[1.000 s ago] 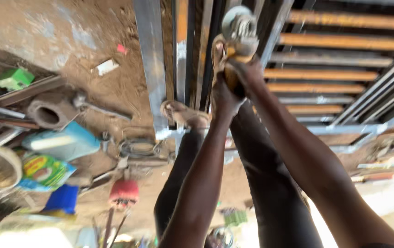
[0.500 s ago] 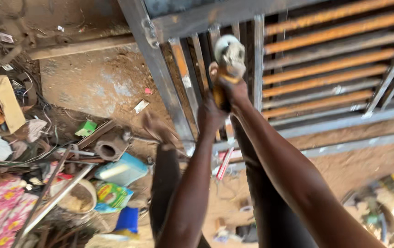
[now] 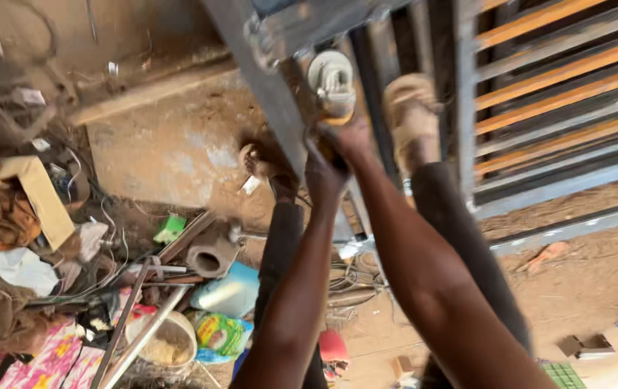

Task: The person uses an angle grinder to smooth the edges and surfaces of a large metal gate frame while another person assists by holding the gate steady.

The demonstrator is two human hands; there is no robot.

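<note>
Both my hands grip one angle grinder [image 3: 332,83], held out in front of me with its round grey head against the metal gate frame [image 3: 265,72]. My left hand [image 3: 323,169] wraps the tool's body from the left. My right hand [image 3: 352,137] closes on it just beside, nearer the head. The gate [image 3: 554,94] lies flat on the ground, grey steel bars with orange slats. My right foot in a tan sandal [image 3: 410,115] stands on the gate bars. My left foot [image 3: 262,162] rests on the dirt beside the frame.
Left of me lies a heap of clutter: a short metal pipe piece [image 3: 211,256], a light blue jerrycan [image 3: 233,292], a white bucket [image 3: 165,342], steel rods [image 3: 132,328], cables, rags and a cardboard piece [image 3: 42,198]. Bare dirt ground [image 3: 597,259] spreads on the right.
The view has swung, so the gate and grinder sit higher and more left in frame. My hands stay clamped on the grinder. My right foot on the gate bars has come into view.
</note>
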